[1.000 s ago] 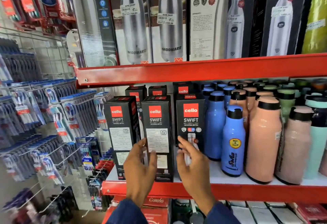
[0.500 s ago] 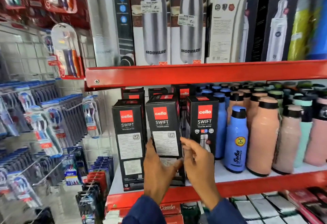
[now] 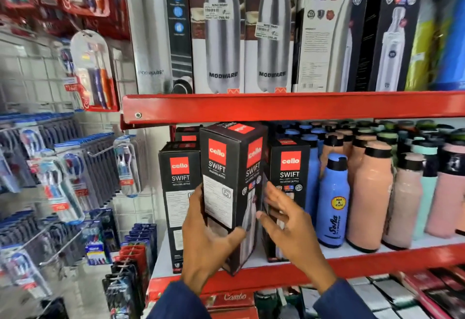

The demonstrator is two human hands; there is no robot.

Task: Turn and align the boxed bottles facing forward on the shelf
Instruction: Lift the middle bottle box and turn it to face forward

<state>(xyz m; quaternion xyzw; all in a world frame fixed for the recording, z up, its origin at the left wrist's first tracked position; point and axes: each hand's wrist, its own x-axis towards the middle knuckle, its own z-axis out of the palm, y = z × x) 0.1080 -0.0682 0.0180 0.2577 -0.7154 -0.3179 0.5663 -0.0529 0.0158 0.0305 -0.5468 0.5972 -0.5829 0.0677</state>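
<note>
Between my fingers, the middle box (image 3: 230, 187) is sitting corner-on at the shelf (image 3: 377, 258) lip, 2 faces showing, so it looks half turned. Beyond my right fingertips, the right box (image 3: 289, 167) is facing forward; past my left knuckles, the left box (image 3: 178, 193) is showing print. My left hand (image 3: 208, 238) is clasping the middle box low, and my right hand (image 3: 289, 228) is spreading loose against its side.

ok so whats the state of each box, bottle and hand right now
middle cello box: lifted, tilted, turned corner-forward
left cello box: upright, text panel forward
right cello box: upright, front forward
blue bottle: upright, capped
left hand: gripping middle box
right hand: open beside it
</note>
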